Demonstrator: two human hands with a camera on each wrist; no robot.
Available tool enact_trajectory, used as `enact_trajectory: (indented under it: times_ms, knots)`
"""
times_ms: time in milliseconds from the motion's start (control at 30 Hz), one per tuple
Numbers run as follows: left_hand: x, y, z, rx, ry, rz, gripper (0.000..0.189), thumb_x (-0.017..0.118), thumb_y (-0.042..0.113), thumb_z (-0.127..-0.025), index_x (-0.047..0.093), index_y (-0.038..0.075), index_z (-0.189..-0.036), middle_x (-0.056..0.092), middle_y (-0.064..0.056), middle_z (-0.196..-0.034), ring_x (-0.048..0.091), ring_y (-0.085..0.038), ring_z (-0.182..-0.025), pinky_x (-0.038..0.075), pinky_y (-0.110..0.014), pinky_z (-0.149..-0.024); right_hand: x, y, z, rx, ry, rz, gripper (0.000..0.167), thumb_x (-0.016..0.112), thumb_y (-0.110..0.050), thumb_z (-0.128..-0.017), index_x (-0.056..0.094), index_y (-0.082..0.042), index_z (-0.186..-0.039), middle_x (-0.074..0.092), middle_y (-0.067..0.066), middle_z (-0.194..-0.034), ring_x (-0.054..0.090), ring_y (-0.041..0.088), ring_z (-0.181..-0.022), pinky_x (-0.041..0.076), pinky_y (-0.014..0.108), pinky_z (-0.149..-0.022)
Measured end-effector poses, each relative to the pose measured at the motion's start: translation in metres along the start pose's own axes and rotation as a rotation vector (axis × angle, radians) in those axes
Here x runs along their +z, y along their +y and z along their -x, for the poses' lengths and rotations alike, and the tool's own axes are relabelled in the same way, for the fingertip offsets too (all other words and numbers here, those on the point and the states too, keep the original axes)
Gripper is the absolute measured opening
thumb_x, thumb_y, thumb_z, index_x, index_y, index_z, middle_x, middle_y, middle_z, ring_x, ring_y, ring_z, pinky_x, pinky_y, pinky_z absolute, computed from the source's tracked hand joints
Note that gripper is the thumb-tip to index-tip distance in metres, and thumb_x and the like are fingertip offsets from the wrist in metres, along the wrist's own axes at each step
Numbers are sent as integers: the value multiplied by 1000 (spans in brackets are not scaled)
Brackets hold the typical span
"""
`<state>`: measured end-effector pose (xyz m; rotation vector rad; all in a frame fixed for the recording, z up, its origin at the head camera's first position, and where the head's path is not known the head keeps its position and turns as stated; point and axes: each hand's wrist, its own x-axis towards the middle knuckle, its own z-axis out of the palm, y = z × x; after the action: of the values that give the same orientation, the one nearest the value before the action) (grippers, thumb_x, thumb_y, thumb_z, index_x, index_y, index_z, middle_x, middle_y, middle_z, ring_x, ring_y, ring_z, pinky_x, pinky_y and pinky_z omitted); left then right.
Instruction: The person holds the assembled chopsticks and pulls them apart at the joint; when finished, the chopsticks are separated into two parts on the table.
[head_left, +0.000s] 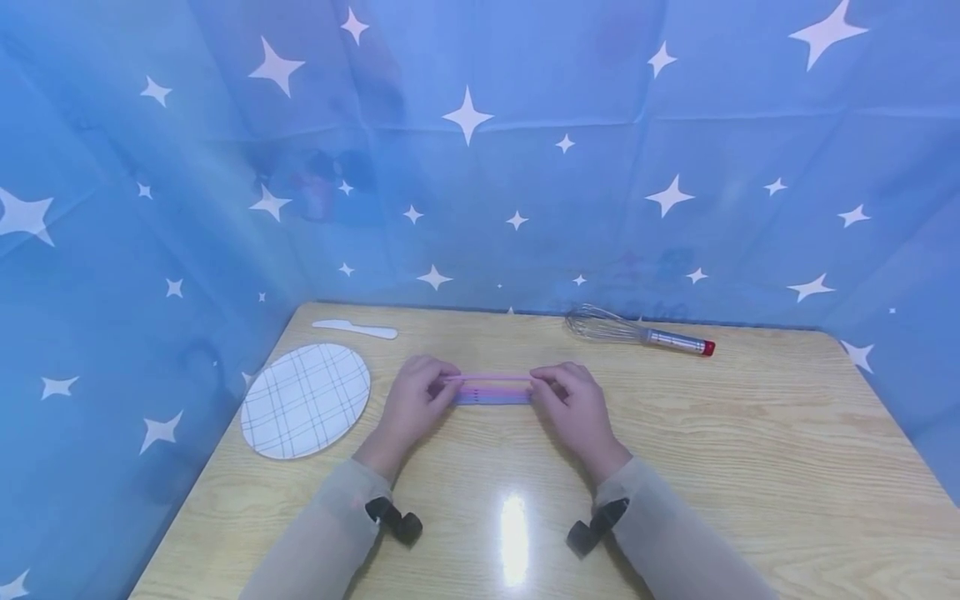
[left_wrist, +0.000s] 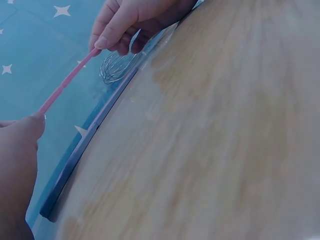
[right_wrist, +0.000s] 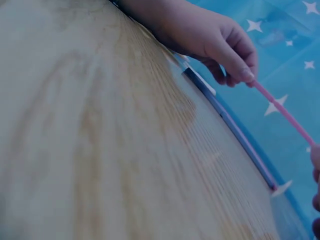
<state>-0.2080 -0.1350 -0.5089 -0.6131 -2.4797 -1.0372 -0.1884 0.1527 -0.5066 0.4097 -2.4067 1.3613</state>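
A thin pink drinking straw (head_left: 493,377) is stretched level between my two hands, raised above the table. My left hand (head_left: 417,400) pinches its left end between thumb and fingertips. At the other end, my right hand (head_left: 573,406) pinches it the same way. Below it, several blue and purple straws (head_left: 492,398) lie side by side on the table. In the left wrist view the pink straw (left_wrist: 67,82) hangs clear of a blue straw (left_wrist: 82,147). The right wrist view also shows a gap between the pink straw (right_wrist: 285,112) and the row beneath.
A white checked oval plate (head_left: 306,402) lies to the left, with a white knife (head_left: 356,328) behind it. Toward the back right rests a wire whisk (head_left: 637,331) with a red-tipped handle. A blue star-patterned curtain (head_left: 480,192) stands behind the wooden table (head_left: 750,467).
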Motion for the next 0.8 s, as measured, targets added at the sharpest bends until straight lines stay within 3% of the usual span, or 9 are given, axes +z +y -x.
enact_trajectory:
  times_ms: [233, 467, 633, 800]
  knots:
    - [4, 4, 2, 51, 18, -6, 13, 78, 21, -98, 76, 13, -108, 74, 2, -104, 63, -21, -104, 52, -42, -95, -8, 1, 9, -25, -4, 35, 12, 79, -18, -99, 81, -14, -110, 73, -8, -106, 61, 14, -104, 51, 39, -91]
    - [8, 14, 5, 51, -16, 18, 12, 77, 24, -99, 77, 17, -109, 72, 8, -104, 61, -16, -105, 51, -41, -95, -20, 5, 18, -80, 45, 53, 11, 80, -12, -97, 82, -15, -107, 73, -8, -103, 61, 14, -102, 50, 33, -88]
    - [12, 21, 8, 86, -39, 40, 11, 74, 26, -101, 78, 19, -109, 71, 10, -106, 59, -12, -105, 50, -37, -95, -33, 8, 27, -131, 71, 59, 15, 82, -5, -94, 82, -14, -106, 72, -8, -99, 62, 14, -100, 48, 27, -89]
    - [15, 28, 9, 145, -21, 50, 10, 75, 26, -100, 78, 18, -106, 72, 10, -103, 60, -12, -101, 50, -36, -94, -45, 9, 36, -82, 59, 65, 16, 82, -5, -94, 82, -14, -107, 71, -12, -98, 61, 12, -100, 47, 24, -91]
